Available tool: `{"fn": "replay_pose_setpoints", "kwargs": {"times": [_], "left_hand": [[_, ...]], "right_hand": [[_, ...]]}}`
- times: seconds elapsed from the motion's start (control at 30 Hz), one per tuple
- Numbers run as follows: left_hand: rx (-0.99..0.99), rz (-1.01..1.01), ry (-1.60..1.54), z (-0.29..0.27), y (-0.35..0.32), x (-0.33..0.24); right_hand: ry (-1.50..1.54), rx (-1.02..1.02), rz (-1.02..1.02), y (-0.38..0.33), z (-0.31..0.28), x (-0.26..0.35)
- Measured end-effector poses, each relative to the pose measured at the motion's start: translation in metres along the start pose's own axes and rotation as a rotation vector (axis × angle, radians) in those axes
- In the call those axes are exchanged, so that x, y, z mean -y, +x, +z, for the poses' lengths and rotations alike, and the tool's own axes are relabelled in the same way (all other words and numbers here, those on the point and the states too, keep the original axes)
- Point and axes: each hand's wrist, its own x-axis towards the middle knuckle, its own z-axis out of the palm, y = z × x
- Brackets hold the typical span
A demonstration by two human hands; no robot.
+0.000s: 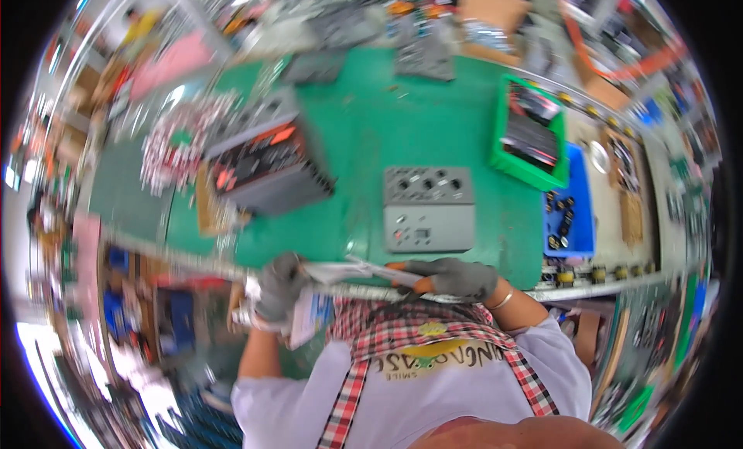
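Note:
Both my hands wear grey gloves and work at the table's near edge, in front of my checked apron (426, 329). My left hand (280, 285) is closed at the left end of a thin whitish strip or sheet (338, 272), blurred by motion. To its right, my right hand (457, 278) is closed round a slim tool with orange on it (406, 276); its exact kind is smeared. The pale part between the hands blurs into the tool. Just beyond my hands, a grey control panel (429, 226) with dark round holes and a small window lies flat on the green table top (364, 155).
Left on the table, a stack of grey housings (279, 190) shows black and orange parts. Beside it lies a bundle of white and red wires (174, 143). At right stand a green bin (503, 159) of dark parts and a blue bin (580, 225) with small black pieces.

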Motion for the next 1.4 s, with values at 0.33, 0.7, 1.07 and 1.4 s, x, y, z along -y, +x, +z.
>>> {"fn": "replay_pose_setpoints", "kwargs": {"times": [0.33, 0.7, 1.07, 1.4], "left_hand": [[-0.167, -1.073, 0.559, -0.041, -0.183, 0.155], [0.177, -0.883, 0.678, 0.033, -0.140, 0.178], [0.634, -0.644, -0.968, 0.035, -0.034, -0.036], [0.603, -0.465, -1.061, 0.049, 0.023, -0.075]], "right_hand": [[0.427, -0.243, -0.178, -0.006, -0.010, -0.029], [0.294, -0.357, -0.239, -0.017, 0.005, -0.027], [-0.780, -0.417, -0.290, -0.033, -0.002, -0.008], [-1.046, -0.581, -0.460, -0.054, 0.000, -0.020]]}}
